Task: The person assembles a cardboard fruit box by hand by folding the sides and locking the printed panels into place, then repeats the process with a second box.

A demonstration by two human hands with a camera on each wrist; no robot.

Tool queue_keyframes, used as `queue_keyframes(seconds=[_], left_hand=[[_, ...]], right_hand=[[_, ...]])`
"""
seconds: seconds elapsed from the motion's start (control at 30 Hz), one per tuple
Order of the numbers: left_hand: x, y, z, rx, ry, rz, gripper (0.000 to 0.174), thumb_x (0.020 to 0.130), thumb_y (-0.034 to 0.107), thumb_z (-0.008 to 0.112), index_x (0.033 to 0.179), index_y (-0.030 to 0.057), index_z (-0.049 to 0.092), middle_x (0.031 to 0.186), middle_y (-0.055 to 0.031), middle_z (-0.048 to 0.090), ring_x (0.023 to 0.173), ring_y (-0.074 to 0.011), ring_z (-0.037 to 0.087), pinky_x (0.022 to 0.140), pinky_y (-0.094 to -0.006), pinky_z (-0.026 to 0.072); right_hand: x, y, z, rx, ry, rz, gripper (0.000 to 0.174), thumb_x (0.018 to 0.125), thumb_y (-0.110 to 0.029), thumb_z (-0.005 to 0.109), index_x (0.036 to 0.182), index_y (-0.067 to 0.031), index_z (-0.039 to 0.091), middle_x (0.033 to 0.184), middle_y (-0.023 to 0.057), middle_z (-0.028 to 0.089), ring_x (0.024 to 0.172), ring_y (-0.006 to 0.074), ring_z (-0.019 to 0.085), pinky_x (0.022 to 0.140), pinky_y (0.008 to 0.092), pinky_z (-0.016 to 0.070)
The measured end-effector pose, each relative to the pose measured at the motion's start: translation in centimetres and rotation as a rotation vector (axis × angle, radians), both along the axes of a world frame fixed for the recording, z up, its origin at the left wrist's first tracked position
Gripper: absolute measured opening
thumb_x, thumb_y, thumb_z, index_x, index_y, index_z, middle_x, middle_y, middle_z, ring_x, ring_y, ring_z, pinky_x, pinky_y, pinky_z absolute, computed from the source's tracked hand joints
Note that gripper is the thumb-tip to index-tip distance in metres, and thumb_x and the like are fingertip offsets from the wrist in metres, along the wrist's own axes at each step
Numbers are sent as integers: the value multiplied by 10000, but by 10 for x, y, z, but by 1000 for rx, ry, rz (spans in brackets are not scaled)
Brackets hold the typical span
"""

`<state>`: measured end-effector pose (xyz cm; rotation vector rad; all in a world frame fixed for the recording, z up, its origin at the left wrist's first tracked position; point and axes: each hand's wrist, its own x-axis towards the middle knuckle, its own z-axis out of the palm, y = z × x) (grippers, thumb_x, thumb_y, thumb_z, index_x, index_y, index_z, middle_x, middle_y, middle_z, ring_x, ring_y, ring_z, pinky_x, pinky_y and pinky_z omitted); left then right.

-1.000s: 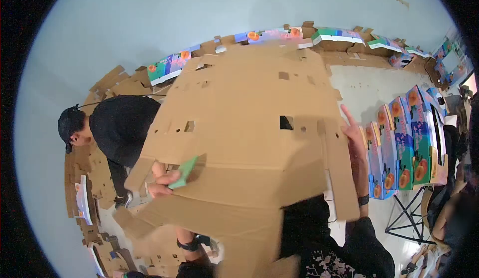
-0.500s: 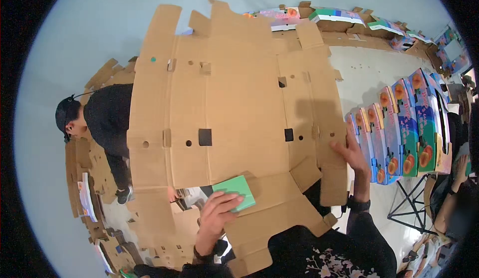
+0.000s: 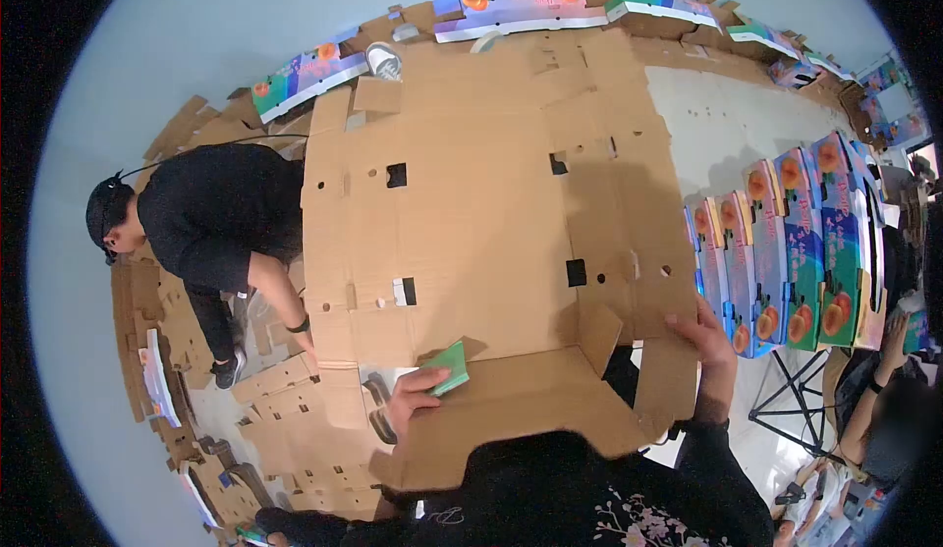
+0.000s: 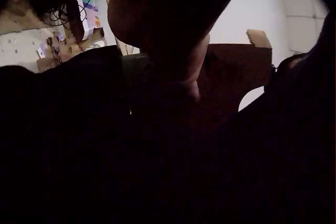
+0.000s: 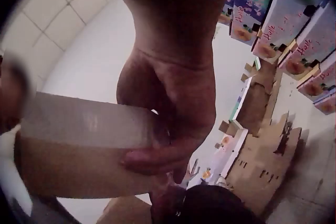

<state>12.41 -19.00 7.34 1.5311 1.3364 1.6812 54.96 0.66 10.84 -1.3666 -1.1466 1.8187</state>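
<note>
A large die-cut cardboard box blank [image 3: 481, 223], plain brown side up, spreads in front of me with cutouts and fold lines. My left hand [image 3: 413, 395] is at its near edge in the head view, pinching a small green rectangular pad [image 3: 450, 370] between thumb and fingers. On the other side, my right hand [image 3: 709, 336] grips the blank's right edge, thumb on top. The right wrist view shows this hand [image 5: 173, 113] with its fingers round a cardboard flap [image 5: 84, 145]. Most of the left wrist view is dark, with the left hand only an outline.
At left a person [image 3: 216, 213] in black bends down, one arm by the blank's left edge. Printed peach boxes [image 3: 786, 243] stand in a row at right above a black folding stand [image 3: 791, 405]. More printed cardboard [image 3: 521, 12] lines the wall, and a shoe [image 3: 383, 61] shows beyond the blank.
The blank has swung round and come lower, its far edge uncovering the printed cardboard and a shoe. My left hand keeps the green pad, now tilted. The person at left has reached an arm down.
</note>
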Motion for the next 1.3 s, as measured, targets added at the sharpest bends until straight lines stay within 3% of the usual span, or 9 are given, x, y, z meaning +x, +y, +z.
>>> queue_keyframes(seconds=[0.13, 0.17, 0.27, 0.4, 0.67, 0.77, 0.97, 1.07, 1.3], left_hand=[[10, 11, 3, -52, 106, 6, 184, 796, 130, 759, 839, 57, 596, 1180, -225, 665, 1084, -367, 636, 954, -484, 513], [15, 16, 10, -87, 139, 9, 169, 796, 133, 760, 829, 60, 611, 1185, -220, 661, 1085, -366, 635, 953, -481, 512], [22, 28, 39, -229, 364, -33, 125, 763, 154, 789, 820, 78, 709, 1213, -174, 649, 1101, -357, 628, 949, -469, 509], [32, 44, 46, -241, 424, -87, 183, 693, 101, 834, 857, 91, 753, 1217, -143, 648, 1139, -343, 610, 975, -452, 496], [35, 76, 51, -341, 601, -293, 242, 661, 73, 861, 879, 106, 762, 1255, -114, 631, 1177, -334, 587, 1013, -440, 481], [34, 73, 44, -318, 589, -273, 235, 666, 67, 857, 876, 106, 758, 1265, -115, 630, 1184, -337, 583, 1008, -435, 485], [41, 54, 37, -253, 541, -189, 268, 687, 55, 846, 933, 91, 746, 1272, -144, 624, 1178, -353, 584, 988, -444, 501], [52, 39, 33, -258, 466, -97, 281, 704, 56, 838, 966, 81, 738, 1286, -161, 612, 1176, -357, 584, 983, -449, 503], [58, 20, 37, -250, 393, -52, 255, 722, 54, 807, 963, 64, 723, 1311, -165, 604, 1187, -362, 587, 981, -449, 503]], right_hand=[[-17, -13, 42, -158, 162, -288, 762, 809, -148, 737, 1474, 23, 405, 1286, 140, 634, 1171, 265, 613, 1024, 388, 455], [-7, -13, 42, -162, 198, -226, 912, 754, -256, 762, 1507, 43, 343, 1409, 175, 546, 1292, 289, 537, 1086, 413, 402], [20, -10, 15, -14, 386, -73, 1022, 749, -327, 759, 1546, 58, 247, 1549, 190, 382, 1429, 294, 385, 1165, 416, 298], [9, 5, 44, 12, 271, -110, 1022, 770, -289, 725, 1562, 63, 183, 1614, 189, 257, 1493, 294, 267, 1202, 411, 213], [52, 16, 14, 203, 41, -256, 776, 812, -139, 562, 1508, 98, 312, 1523, 220, 416, 1435, 305, 379, 1190, 409, 248], [55, 10, -1, 170, 181, -281, 739, 849, -157, 565, 1500, 98, 326, 1514, 215, 427, 1420, 299, 401, 1180, 403, 268], [20, 12, 13, 161, 203, -354, 813, 922, -412, 593, 1508, 81, 319, 1525, 221, 408, 1419, 284, 399, 1172, 415, 294], [-35, 25, 34, 402, 192, -531, 850, 920, -491, 582, 1543, 12, 297, 1537, 233, 391, 1415, 311, 403, 1170, 438, 303], [-68, 26, 24, 852, 7, -290, 782, 937, -546, 547, 1551, -115, 326, 1587, 255, 306, 1482, 396, 278, 1197, 509, 239]])
